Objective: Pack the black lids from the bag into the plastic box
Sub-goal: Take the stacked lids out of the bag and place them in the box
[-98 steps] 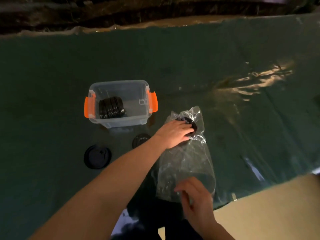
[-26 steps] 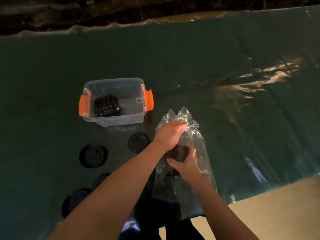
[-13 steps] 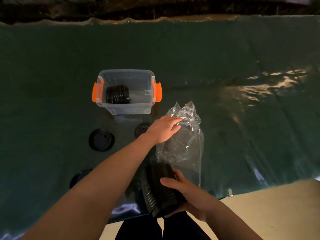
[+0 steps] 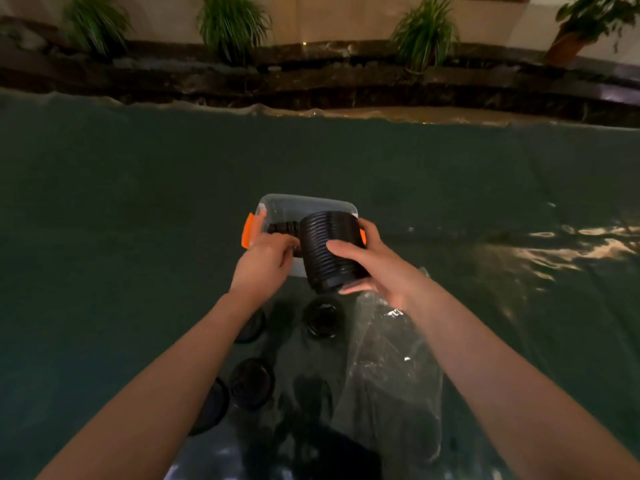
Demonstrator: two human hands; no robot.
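Observation:
A thick stack of black lids (image 4: pixel 328 249) is held sideways over the clear plastic box (image 4: pixel 304 202) with orange latches. My right hand (image 4: pixel 367 265) grips the stack's near right side. My left hand (image 4: pixel 265 259) holds the stack's left end, fingers curled against it. A smaller stack of black lids (image 4: pixel 282 228) lies inside the box at its left. The clear plastic bag (image 4: pixel 391 368) lies flat on the green sheet below my right forearm.
Several loose black lids lie on the green sheet: one (image 4: pixel 322 317) near the box, one (image 4: pixel 252 382) closer to me, others partly under my left arm. A dark stone ledge with potted plants (image 4: pixel 232 26) runs along the far edge.
The right hand has lifted the lid stack out of the bag and carried it forward over the box. The left hand left the bag and came onto the stack. The camera tilted up.

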